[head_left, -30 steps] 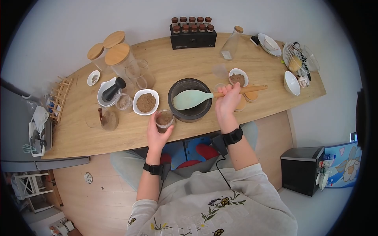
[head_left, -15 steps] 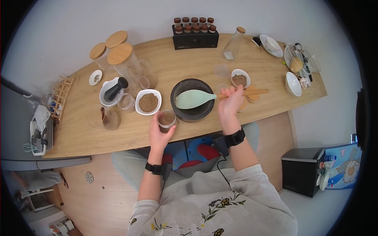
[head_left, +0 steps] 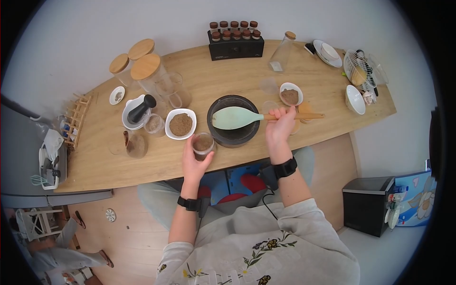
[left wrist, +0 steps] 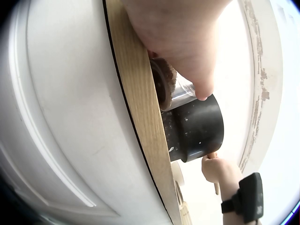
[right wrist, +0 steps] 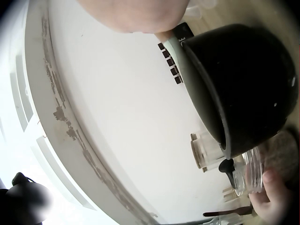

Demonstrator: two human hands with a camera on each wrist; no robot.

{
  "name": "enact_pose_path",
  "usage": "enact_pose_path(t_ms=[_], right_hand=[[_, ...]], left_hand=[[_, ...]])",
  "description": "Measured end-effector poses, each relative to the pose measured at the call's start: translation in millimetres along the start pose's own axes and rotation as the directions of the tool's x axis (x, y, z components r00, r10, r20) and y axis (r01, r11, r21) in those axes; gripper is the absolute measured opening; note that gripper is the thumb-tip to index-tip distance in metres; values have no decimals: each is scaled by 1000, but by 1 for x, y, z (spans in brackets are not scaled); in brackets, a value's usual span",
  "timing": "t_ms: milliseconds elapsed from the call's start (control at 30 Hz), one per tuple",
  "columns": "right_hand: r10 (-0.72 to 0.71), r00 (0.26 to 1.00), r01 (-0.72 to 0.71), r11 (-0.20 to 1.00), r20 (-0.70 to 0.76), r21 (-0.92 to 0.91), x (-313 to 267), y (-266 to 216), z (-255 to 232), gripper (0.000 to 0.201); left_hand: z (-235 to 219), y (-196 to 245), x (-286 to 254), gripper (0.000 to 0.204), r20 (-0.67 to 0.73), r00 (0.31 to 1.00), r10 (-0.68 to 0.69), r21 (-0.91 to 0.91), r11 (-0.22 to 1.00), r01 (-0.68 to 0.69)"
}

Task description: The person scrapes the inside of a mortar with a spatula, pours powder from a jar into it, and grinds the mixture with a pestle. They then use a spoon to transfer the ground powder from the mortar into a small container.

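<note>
My left hand (head_left: 194, 165) holds a small glass jar (head_left: 204, 153) of brown powder near the table's front edge, its thumb on the near side. My right hand (head_left: 280, 129) grips the wooden handle of a spatula (head_left: 233, 118) with a broad mint-green head. That head lies across the mouth of a dark mortar (head_left: 232, 141), just right of the jar. In the right wrist view, the spatula head (right wrist: 190, 77) runs along the mortar's rim. Left of the mortar stands a square white bowl (head_left: 179, 137) of brown powder.
A black pestle (head_left: 142, 109) leans in a white bowl (head_left: 127, 119) on the left, among glass jars. Wooden-lidded canisters (head_left: 146, 66) stand behind. A spice rack (head_left: 236, 49) is at the back. A small powder bowl (head_left: 289, 85) sits beyond my right hand; another person's legs (head_left: 71, 256) show lower left.
Both hands keep their holds, with the spatula still over the mortar. The head view has shifted slightly, and another person has walked further into view at the lower left.
</note>
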State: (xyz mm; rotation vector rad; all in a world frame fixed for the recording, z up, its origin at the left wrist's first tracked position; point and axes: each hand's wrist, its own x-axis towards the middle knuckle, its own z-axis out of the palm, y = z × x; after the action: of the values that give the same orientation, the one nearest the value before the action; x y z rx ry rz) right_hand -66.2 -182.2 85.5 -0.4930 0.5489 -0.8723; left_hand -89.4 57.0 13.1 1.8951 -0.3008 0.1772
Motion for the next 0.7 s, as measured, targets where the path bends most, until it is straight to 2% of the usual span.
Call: enact_pose_path(t_ms=[133,467,567,667,700], right_hand=[[6,1000,-7,1000,23,26,2,1,-4,21],[68,995,-74,993,79,87,7,3,-17,20],[124,991,-130,985,56,110,0,-1,-17,18],[180,983,-180,984,36,-4,-3,-9,-21,18],[154,986,-149,985,58,-88,-4,-12,-22,19]], left_hand=[[1,-2,0,71,0,1000,-6,-44,999,6],[0,-1,0,71,8,1000,-10,-24,1000,11],[0,-2,0,71,11,1000,-11,-16,1000,11],[-1,-2,0,71,9,1000,-9,-18,1000,9],[0,-2,0,71,8,1000,-9,-23,1000,9]])
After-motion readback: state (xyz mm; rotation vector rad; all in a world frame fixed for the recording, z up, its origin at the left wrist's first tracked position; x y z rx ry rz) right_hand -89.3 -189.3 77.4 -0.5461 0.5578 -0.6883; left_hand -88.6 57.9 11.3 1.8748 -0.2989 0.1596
